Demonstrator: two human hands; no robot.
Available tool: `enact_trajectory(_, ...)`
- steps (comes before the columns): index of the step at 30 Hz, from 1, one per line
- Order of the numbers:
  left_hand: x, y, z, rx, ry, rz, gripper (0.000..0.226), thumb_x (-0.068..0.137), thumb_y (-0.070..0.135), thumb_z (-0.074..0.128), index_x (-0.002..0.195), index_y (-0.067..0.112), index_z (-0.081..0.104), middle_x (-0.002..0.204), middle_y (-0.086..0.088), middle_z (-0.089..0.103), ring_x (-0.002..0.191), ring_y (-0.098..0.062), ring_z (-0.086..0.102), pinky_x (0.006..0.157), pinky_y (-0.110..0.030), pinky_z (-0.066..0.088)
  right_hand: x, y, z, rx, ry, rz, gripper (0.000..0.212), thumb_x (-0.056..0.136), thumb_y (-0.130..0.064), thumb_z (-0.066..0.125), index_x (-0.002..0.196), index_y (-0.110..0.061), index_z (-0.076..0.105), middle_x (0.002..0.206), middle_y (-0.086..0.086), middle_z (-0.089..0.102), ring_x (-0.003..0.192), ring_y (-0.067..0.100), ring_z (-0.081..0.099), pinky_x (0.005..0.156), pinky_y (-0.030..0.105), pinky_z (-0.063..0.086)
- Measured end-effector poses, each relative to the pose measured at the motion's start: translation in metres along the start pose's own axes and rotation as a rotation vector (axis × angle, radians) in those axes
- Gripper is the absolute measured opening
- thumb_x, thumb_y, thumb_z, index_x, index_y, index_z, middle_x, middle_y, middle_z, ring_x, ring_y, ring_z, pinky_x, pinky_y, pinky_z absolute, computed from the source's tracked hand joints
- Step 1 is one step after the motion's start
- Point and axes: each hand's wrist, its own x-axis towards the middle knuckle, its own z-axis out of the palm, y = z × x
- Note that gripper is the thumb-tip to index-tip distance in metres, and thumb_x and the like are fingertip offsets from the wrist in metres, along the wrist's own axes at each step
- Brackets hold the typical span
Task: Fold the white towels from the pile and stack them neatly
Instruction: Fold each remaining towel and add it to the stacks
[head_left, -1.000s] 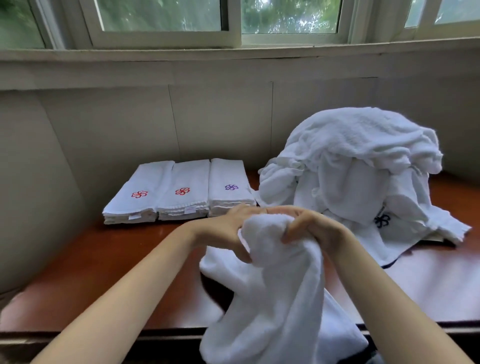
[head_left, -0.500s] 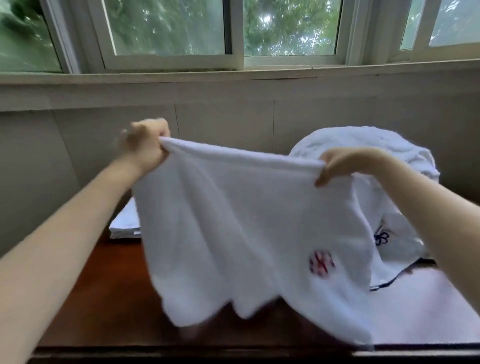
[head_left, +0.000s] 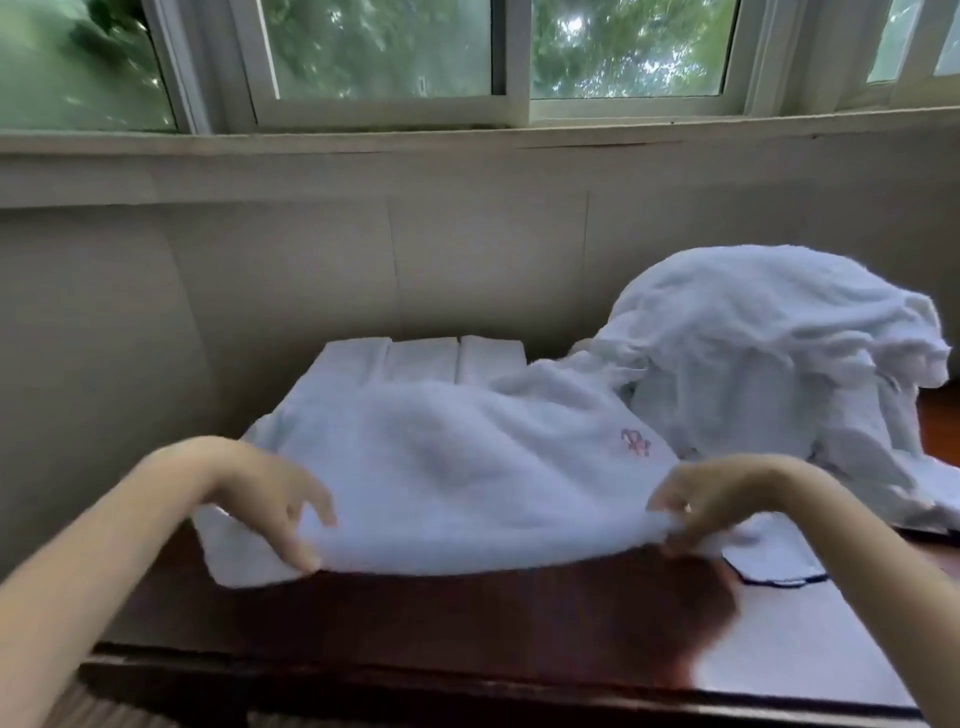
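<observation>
A white towel is held spread above the dark wooden surface, its near edge pinched by the fingers of the left hand at one corner and of the right hand at the other. A pink emblem is seen near its right side. Behind it, three folded towels are partly hidden by the spread cloth. The unfolded pile is heaped just to the right, against the wall beneath the window.
</observation>
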Motion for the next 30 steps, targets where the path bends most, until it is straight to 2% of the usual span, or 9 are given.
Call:
enact_trajectory(3,0.049,0.015,0.045,-0.011,-0.071,-0.007,0.061,0.083,0.064,0.056,0.135,0.036,0.042,0.122,0.003,0.058,0.100,-0.010,0.058,0.084,-0.020,0.044,0.031,0.004,0.037,0.283,-0.232,0.070,0.022,0.092,-0.020,0.057,0.113,-0.022,0.064,0.083,-0.007,0.066,0.061,0.002,0.061,0.058,0.013,0.043)
enact_trajectory(7,0.109,0.040,0.084,-0.207,0.272,-0.013,0.063,0.094,0.059,0.039,0.149,0.033,0.020,0.152,-0.004,0.025,0.137,-0.025,0.030,0.111,-0.039,0.028,0.075,0.012,0.060,0.275,0.484,0.188,0.027,0.089,-0.004,0.045,0.106,-0.015,0.064,0.096,0.005,0.064,0.092,0.023,0.062,0.073,0.025,0.045)
enact_trajectory(12,0.149,0.063,0.116,-0.269,0.406,-0.193,0.058,0.091,0.070,0.012,0.146,0.053,0.000,0.160,0.008,-0.009,0.148,-0.022,-0.006,0.108,-0.066,0.006,0.085,0.019,0.081,0.042,0.584,0.265,0.020,0.091,-0.009,0.040,0.088,-0.014,0.059,0.108,0.005,0.061,0.097,0.020,0.053,0.077,0.029,0.042)
enact_trajectory(16,0.152,0.064,0.112,-0.247,0.556,-0.167,0.049,0.093,0.065,0.023,0.138,0.047,0.026,0.154,0.003,0.020,0.142,-0.023,0.018,0.107,-0.054,0.022,0.074,0.015,0.066,0.072,0.386,0.420,0.015,0.086,-0.005,0.040,0.083,-0.008,0.054,0.086,0.003,0.048,0.078,0.024,0.050,0.068,0.028,0.042)
enact_trajectory(19,0.145,0.067,0.100,-0.231,0.659,-0.069,0.036,0.097,0.056,0.030,0.115,0.030,0.047,0.123,0.000,0.046,0.115,-0.023,0.043,0.094,-0.037,0.040,0.068,0.002,0.065,-0.058,0.304,0.509,0.022,0.083,-0.003,0.041,0.065,-0.015,0.036,0.071,-0.001,0.038,0.068,0.020,0.044,0.058,0.024,0.032)
enact_trajectory(23,0.137,0.071,0.090,-0.254,0.695,-0.063,0.025,0.102,0.040,0.028,0.103,0.018,0.041,0.109,-0.006,0.057,0.098,-0.029,0.054,0.071,-0.033,0.040,0.079,-0.021,0.070,-0.139,0.514,0.462,0.025,0.085,-0.006,0.044,0.065,-0.018,0.034,0.071,-0.006,0.039,0.070,0.020,0.047,0.049,0.022,0.025)
enact_trajectory(26,0.135,0.066,0.085,-0.290,0.678,-0.096,0.028,0.103,0.025,0.029,0.128,0.014,0.036,0.114,-0.015,0.060,0.100,-0.034,0.057,0.074,-0.036,0.043,0.106,-0.036,0.071,-0.123,0.750,0.172,0.022,0.086,-0.008,0.046,0.106,-0.018,0.050,0.106,0.003,0.055,0.106,0.026,0.053,0.071,0.030,0.042)
enact_trajectory(28,0.135,0.057,0.085,-0.429,0.636,-0.080,0.036,0.102,0.022,0.031,0.138,0.016,0.032,0.117,-0.016,0.059,0.101,-0.034,0.057,0.078,-0.035,0.045,0.124,-0.043,0.075,-0.142,0.702,0.039,0.060,0.086,-0.011,0.047,0.143,-0.021,0.031,0.148,0.006,0.035,0.135,0.024,0.034,0.104,0.035,0.032)
enact_trajectory(30,0.134,0.049,0.085,-0.570,0.585,-0.060,0.040,0.100,0.025,0.037,0.140,0.019,0.033,0.114,-0.013,0.061,0.094,-0.028,0.060,0.080,-0.034,0.048,0.135,-0.048,0.078,-0.152,0.634,0.031,0.072,0.087,-0.015,0.046,0.151,-0.026,0.015,0.155,-0.001,0.024,0.143,0.020,0.021,0.116,0.039,0.015)
